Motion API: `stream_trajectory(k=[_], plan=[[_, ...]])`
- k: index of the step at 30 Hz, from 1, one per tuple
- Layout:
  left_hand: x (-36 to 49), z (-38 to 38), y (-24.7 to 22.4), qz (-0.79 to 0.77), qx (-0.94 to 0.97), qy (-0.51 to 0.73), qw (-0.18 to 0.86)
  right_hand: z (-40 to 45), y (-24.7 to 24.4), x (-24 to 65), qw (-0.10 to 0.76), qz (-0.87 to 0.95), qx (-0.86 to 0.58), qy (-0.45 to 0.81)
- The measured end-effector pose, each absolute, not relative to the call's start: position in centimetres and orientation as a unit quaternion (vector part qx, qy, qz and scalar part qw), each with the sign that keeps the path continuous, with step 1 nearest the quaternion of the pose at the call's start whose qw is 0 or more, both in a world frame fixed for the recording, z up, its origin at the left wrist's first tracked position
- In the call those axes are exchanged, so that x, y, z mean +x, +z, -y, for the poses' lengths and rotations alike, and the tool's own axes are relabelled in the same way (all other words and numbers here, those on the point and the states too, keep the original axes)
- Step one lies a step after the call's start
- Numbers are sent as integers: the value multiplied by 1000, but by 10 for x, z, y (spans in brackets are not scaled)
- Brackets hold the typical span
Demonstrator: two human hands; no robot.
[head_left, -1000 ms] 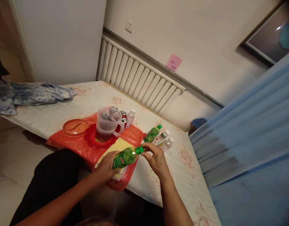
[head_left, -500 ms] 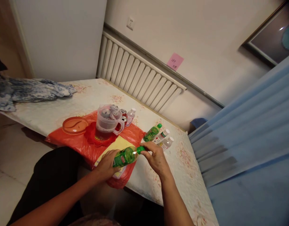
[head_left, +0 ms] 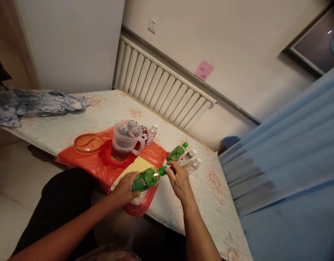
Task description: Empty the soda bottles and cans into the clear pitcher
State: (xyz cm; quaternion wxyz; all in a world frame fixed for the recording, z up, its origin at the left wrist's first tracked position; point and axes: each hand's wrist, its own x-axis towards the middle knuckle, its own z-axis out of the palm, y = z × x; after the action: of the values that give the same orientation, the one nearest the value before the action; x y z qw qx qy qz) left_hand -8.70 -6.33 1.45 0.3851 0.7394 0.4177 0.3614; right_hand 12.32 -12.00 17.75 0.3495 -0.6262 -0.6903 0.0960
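My left hand is closed around the body of a green drink bottle, which is tilted with its neck toward the right. Just beside its green cap is my right hand. The thumb and forefinger are slightly apart there, and the thumb tip is at or very near the cap; nothing else shows in that hand. Under the bottle lie a yellow cloth and a red plastic sheet.
A clear pitcher of dark liquid stands on a red scalloped plate, near an orange round lid. Behind it are several cans and a small bottle. Another green bottle and two white-capped bottles stand right.
My right thumb and forefinger have loosened from the cap and shifted slightly right, so more of the cap shows. My left hand keeps its hold on the bottle.
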Motion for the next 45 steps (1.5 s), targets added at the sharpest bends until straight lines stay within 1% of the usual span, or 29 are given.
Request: stream_trajectory(k=[2,6,8,12,14,18,20,24,26,29,36,39,42,45], plan=[[-87,64,16,-418,738,362,385,121,181,129,364,701,-599,131],[-86,65,19,-407,741,371,384,122,186,132,353,738,-546,180],[-83,65,21,-404,741,374,385,122,184,129,354,728,-563,167],[-77,65,27,-399,743,366,393,119,176,121,364,657,-654,95],[-74,64,32,-398,742,360,402,118,172,122,394,634,-659,89],[-69,62,49,-385,733,366,426,119,159,130,496,580,-622,175],[-65,62,59,-372,728,370,441,120,148,134,525,545,-611,233],[-53,60,69,-336,707,377,495,126,126,132,521,522,-589,329],[-45,60,70,-323,701,378,512,130,121,129,515,526,-578,353],[-31,60,69,-332,708,380,493,135,116,122,517,511,-597,340],[-1,67,60,-355,750,397,393,139,105,113,553,431,-670,245],[9,70,54,-345,766,388,379,140,101,122,559,414,-684,221],[13,65,44,-323,788,364,377,141,97,141,585,397,-666,237],[10,53,31,-339,797,343,364,143,93,164,626,378,-617,292]])
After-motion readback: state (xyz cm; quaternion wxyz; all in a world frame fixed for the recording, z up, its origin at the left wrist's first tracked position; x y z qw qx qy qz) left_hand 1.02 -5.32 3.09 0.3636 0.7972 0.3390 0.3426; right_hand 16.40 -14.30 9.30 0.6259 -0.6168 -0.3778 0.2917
